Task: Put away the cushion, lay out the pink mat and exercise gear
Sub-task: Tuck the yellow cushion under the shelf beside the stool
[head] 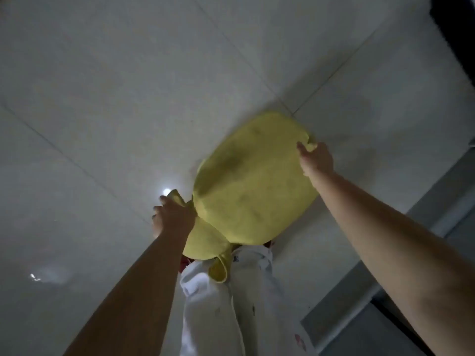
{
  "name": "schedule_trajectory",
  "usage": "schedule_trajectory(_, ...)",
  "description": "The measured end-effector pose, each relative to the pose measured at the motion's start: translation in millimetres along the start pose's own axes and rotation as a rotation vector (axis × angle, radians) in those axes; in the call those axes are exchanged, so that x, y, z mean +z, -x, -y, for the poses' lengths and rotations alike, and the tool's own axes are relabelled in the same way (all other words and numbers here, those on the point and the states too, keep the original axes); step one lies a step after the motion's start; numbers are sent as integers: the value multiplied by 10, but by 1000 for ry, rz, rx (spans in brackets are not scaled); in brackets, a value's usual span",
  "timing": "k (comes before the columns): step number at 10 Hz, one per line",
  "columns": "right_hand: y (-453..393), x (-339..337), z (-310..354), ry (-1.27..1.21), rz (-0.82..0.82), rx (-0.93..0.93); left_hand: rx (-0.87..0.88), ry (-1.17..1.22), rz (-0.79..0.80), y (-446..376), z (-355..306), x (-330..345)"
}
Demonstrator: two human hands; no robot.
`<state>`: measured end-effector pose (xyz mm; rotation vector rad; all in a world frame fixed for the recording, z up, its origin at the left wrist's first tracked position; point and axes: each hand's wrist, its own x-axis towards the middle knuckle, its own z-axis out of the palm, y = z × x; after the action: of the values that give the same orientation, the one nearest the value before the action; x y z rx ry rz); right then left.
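Observation:
A yellow cushion (253, 183) hangs in front of me above the pale tiled floor, held by both hands. My left hand (173, 214) grips its near-left corner, with a bunched tab of fabric poking out above the fingers. My right hand (317, 159) pinches the far-right corner. The cushion's lower edge sags over my white trousers (226, 299), and a yellow loop dangles from it. No pink mat or exercise gear is in view.
Large grey-white floor tiles (115, 98) spread to the left and ahead, with light glare spots. A grey skirting or furniture edge (385, 291) runs along the right side. A dark object (455, 34) sits at the top right corner.

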<state>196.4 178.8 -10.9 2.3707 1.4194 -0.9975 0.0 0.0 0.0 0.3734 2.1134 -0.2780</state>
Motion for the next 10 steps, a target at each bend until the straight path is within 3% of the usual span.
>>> schedule_trajectory(1,-266,119,-9,-65,-62,37,-59,46,-30,-229,60,189)
schedule_trajectory(3,-343,155,-36,51,-164,-53,53,-108,-26,-419,67,219)
schedule_trajectory(5,-119,21,98,-69,-24,79,215,-374,44,-192,-59,113)
schedule_trajectory(7,306,-185,111,-152,97,132,96,-443,-8,156,331,-119)
schedule_trajectory(9,968,-278,269,205,-3,-115,100,-508,-58,403,658,-508)
schedule_trajectory(10,1254,-261,614,269,-9,-255,62,-494,-99,428,883,-851)
